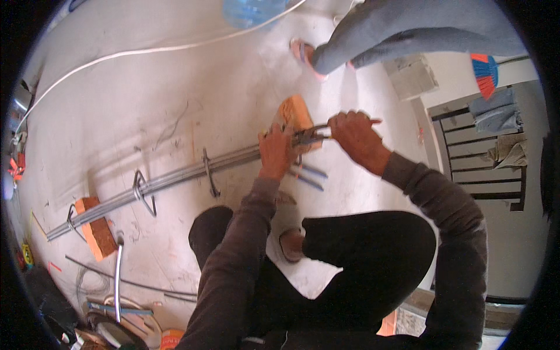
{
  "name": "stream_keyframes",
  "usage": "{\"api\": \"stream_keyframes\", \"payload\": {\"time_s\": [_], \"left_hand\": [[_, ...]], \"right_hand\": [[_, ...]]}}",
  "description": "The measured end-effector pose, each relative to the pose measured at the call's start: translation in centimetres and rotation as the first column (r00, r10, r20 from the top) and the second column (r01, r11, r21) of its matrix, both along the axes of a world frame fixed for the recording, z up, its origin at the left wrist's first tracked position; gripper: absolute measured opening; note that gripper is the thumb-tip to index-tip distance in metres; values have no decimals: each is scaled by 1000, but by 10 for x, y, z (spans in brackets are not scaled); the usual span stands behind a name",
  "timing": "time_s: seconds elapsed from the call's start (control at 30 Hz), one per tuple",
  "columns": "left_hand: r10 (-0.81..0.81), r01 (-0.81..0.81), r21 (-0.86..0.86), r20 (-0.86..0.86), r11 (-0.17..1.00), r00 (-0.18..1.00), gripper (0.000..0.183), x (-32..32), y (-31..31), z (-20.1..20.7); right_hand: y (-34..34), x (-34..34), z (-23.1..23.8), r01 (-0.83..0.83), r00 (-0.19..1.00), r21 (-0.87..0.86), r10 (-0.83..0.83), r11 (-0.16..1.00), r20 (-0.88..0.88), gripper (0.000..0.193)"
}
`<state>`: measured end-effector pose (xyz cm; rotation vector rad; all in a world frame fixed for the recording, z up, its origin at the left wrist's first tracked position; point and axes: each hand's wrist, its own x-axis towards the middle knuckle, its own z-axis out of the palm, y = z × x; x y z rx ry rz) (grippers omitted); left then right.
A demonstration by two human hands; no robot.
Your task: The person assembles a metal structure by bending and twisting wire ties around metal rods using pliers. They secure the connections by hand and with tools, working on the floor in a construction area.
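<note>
A bundle of long grey steel rods point(181, 175) slants across the floor, with several bent steel stirrups point(140, 192) around it. My left hand point(276, 150) is closed around the rods near their right end, beside a brick point(296, 111) under them. My right hand point(359, 137) grips the two dark handles of what look like pincers point(318, 134). Their jaws are at the rod ends, close to my left fingers; the exact contact is hard to make out. Just below lie two thin blue-ended pieces point(309, 178), partly hidden.
Another brick point(96, 233) props the rods' left end. A metal tube point(118, 280) and loose dark rods point(128, 283) lie at lower left. Another person's legs point(396, 35) stand at upper right, near a grey block point(411, 76). A white cable point(151, 49) crosses the floor.
</note>
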<state>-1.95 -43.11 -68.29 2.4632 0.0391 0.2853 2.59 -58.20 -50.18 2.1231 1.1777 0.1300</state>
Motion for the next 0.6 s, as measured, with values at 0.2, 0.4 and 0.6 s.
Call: {"api": "stream_keyframes", "payload": {"time_s": [0.2, 0.4, 0.6], "left_hand": [[-107, 113, -128, 54, 985, 993, 55, 5, -13, 63], [-177, 351, -553, 344, 756, 922, 46, 18, -49, 55], [-220, 362, -471, 329, 804, 918, 36, 19, -59, 44]], "right_hand": [[-5, -8, 10, 13, 999, -150, -6, 989, 47, 15], [-15, -11, 8, -79, 992, -85, 87, 993, 88, 16], [-15, -15, 14, -41, 997, -115, 47, 993, 55, 15]]}}
